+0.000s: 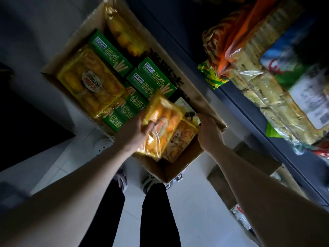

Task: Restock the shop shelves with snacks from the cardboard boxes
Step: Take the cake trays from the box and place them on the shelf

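An open cardboard box (179,168) stands on the floor in front of me. It holds yellow packs of cakes (90,82) and several green snack boxes (151,79). My left hand (135,131) grips one yellow cake pack (161,122) by its left edge and holds it tilted above the box's near end. Another yellow pack (181,141) lies under it. My right hand (209,132) grips the box's right flap (213,111) at its rim.
A shop shelf (249,111) runs along the right, loaded with clear-wrapped snack bags (267,97) and an orange bag (236,45). More cardboard (231,186) and packets sit low at the right. My legs and shoes (151,182) stand on pale floor tiles.
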{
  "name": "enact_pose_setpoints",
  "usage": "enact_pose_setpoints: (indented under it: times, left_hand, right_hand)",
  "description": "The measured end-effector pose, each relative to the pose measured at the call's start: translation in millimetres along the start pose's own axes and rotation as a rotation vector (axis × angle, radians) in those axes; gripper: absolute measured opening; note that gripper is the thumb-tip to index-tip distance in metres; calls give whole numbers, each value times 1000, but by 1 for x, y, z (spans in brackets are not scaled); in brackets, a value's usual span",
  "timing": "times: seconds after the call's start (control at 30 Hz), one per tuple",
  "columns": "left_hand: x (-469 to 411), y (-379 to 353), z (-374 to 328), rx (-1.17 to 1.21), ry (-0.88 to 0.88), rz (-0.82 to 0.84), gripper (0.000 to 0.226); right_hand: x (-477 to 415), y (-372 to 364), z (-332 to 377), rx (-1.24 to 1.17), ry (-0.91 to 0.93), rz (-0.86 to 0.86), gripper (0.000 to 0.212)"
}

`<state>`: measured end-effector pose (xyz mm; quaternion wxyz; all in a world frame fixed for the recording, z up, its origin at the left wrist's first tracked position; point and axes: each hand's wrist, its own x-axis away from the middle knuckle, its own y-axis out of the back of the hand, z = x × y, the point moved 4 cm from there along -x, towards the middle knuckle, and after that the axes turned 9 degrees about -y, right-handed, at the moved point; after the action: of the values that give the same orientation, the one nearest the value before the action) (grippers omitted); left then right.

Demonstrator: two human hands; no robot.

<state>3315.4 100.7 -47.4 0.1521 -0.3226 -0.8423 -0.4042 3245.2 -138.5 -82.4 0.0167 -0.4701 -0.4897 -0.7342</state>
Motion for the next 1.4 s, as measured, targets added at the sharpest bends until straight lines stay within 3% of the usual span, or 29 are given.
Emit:
enact_pose_setpoints:
  times: [0.13,0.27,0.37,0.53,0.67,0.73,0.93,1.17,1.4]
  left_hand:
    - [-12,45,30,13,58,-161,55]
    - [-19,46,54,2,112,-165,58]
    - [-20,40,62,17,113,-163,57]
    - [-17,38,63,52,103,-166,55]
    - [-1,48,57,25,160,-135,63]
    - [11,63,45,6,191,-140,66]
    - [64,133,-30,36,18,-191,75]
    - [121,239,-114,16,-126,-144,42]
    - [173,374,-214,10,-159,-159,37]
  right_hand:
    - [-4,-16,12,38,-33,156,53]
    - [-13,-44,17,133,-103,276,87]
    - [-17,-51,16,262,-147,221,104]
    - [-5,-47,12,304,-163,238,88]
    - [26,-33,20,13,-92,315,82]
    - [46,-19,26,-65,-79,273,74]
    - [116,56,37,-11,-89,155,101]
    - [218,187,62,0,47,172,50]
    - [341,340,107,17,160,-84,38]
